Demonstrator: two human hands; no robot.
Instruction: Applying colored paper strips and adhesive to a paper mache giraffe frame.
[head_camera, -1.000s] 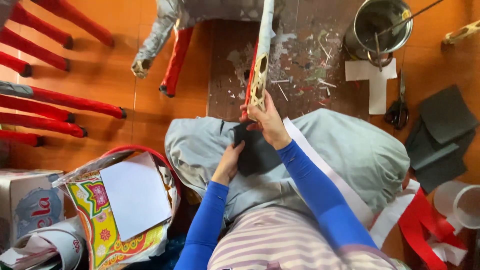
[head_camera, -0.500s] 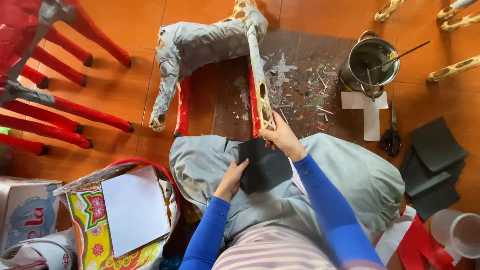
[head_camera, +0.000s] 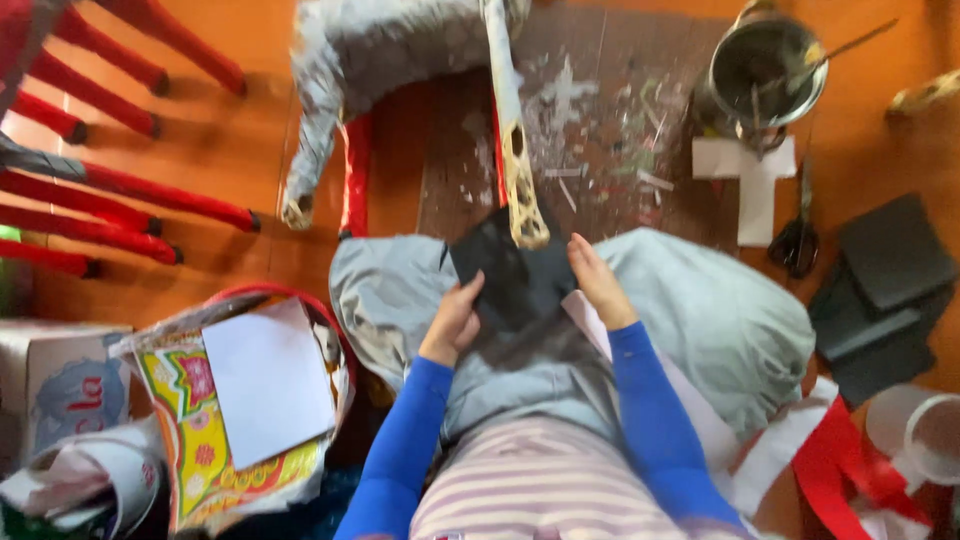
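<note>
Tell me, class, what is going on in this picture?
A person sits on an orange floor with a black sheet spread on their lap. The left hand grips its left edge and the right hand its right edge. The tip of a long paper-covered leg rests on the sheet's top. A metal pot, scissors and more black sheets lie to the right.

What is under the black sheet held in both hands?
Under the black sheet lies the person's lap in grey fabric. The left hand and right hand hold its edges; what it covers is hidden.
</note>
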